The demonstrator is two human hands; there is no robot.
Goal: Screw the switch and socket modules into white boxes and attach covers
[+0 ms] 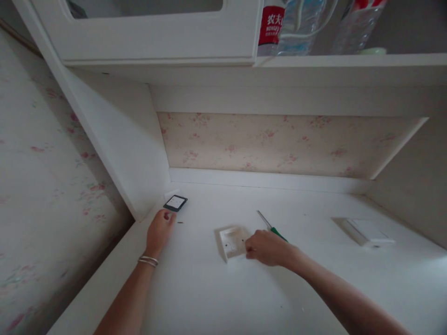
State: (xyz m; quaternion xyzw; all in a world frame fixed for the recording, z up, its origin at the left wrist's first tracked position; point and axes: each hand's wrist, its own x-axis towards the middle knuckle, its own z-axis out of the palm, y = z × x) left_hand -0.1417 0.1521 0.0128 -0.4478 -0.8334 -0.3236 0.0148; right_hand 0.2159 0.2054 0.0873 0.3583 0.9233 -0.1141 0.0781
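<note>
My right hand [266, 247] is closed at the right side of a white square box [231, 243], open on top with small dark holes inside. Its fingertips are partly hidden at the box's edge. A screwdriver [275, 231] with a green handle lies just behind that hand, its metal shaft pointing away. My left hand [161, 231] has its fingers curled together near the tabletop; whatever they pinch is too small to name. Just beyond it lies a flat square plate [175, 203] with a dark frame and white centre. A small dark screw-like piece [180, 222] rests beside the fingers.
A white rectangular box [368, 231] sits on the white desk [195, 288] at the right. Overhead, a shelf [349, 60] holds plastic bottles [270, 25] next to a cabinet door [157, 39]. A side panel [129, 121] bounds the left.
</note>
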